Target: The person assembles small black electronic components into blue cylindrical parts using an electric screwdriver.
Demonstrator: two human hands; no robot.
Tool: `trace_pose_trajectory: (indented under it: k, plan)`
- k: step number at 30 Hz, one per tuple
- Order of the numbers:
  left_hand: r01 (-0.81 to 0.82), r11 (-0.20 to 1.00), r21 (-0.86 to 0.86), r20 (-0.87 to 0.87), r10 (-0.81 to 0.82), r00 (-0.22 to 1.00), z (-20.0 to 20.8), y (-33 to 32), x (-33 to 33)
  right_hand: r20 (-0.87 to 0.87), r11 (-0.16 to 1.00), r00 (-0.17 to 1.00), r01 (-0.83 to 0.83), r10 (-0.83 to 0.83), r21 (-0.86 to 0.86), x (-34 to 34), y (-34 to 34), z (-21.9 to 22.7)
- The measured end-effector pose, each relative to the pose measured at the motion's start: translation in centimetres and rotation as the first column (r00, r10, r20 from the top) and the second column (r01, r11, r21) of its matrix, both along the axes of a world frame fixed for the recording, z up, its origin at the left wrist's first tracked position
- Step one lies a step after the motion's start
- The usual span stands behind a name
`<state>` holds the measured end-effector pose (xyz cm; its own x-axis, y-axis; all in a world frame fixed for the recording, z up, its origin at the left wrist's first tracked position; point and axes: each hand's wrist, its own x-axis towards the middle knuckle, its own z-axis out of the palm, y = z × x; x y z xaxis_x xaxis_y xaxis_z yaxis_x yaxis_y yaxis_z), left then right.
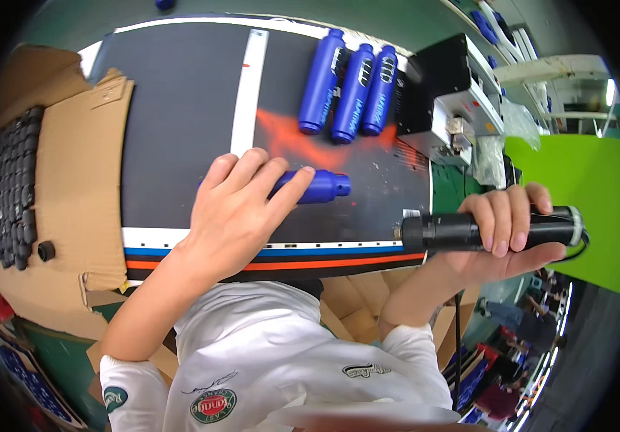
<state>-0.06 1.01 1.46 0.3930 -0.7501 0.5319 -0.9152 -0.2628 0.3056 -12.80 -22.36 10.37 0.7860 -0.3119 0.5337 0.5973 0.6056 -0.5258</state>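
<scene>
My left hand [241,205] lies over a blue cylindrical tube [320,187], its fingers wrapped round it and holding it down on the dark mat. The tube's narrower neck points right, with a small hole in its side; its other end is mostly hidden under my palm. My right hand [508,230] grips a black electric screwdriver [443,232], held level at the mat's right edge. Its tip points left, toward the tube but apart from it, and a cord leaves its back end. Several similar blue tubes [354,93] lie side by side at the far right of the mat.
A black-and-silver machine [450,108] stands at the back right, beside a bright green panel [576,194]. On the left, cardboard [79,194] carries rows of small black round parts [11,187]. A white strip [249,93] crosses the mat [180,101]. People [518,317] are in the background.
</scene>
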Motion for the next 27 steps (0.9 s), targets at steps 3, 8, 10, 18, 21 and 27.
trace_pose_trajectory:
  k: [3, 8, 10, 18, 21, 27]
  plan:
    - [0.01, 0.987, -0.163, -0.306, -0.06, 0.95, 2.0, 1.2, 0.5, -0.239, 0.99, 0.971, 0.046, -0.013, 0.134, -1.3, 1.6, -2.8]
    - [-0.211, 0.689, -0.693, -0.72, -0.671, 0.178, 4.4, 3.0, -0.8, -0.618, 0.995, 0.786, -0.05, -0.015, -0.087, -1.5, 7.3, -6.2]
    - [-0.221, 0.692, -0.687, -0.726, -0.665, 0.174, 4.0, 3.4, -1.4, -0.682, 0.993, 0.729, -0.029, -0.055, -0.111, -1.7, 8.8, -7.1]
    - [-0.606, 0.759, -0.239, -0.028, 0.618, 0.786, 2.5, 17.7, 1.5, -0.724, 0.996, 0.684, 0.068, -0.088, -0.057, -0.9, 10.4, -7.4]
    - [-0.924, 0.381, -0.013, 0.054, 0.923, 0.38, 2.0, 22.9, 0.7, -0.736, 0.992, 0.667, 0.117, -0.116, -0.05, -0.1, 9.9, -7.3]
    - [-0.755, 0.65, -0.082, -0.217, 0.728, 0.65, 1.9, 21.4, 0.6, -0.644, 0.999, 0.765, 0.036, -0.001, 0.04, -1.0, 7.8, -7.7]
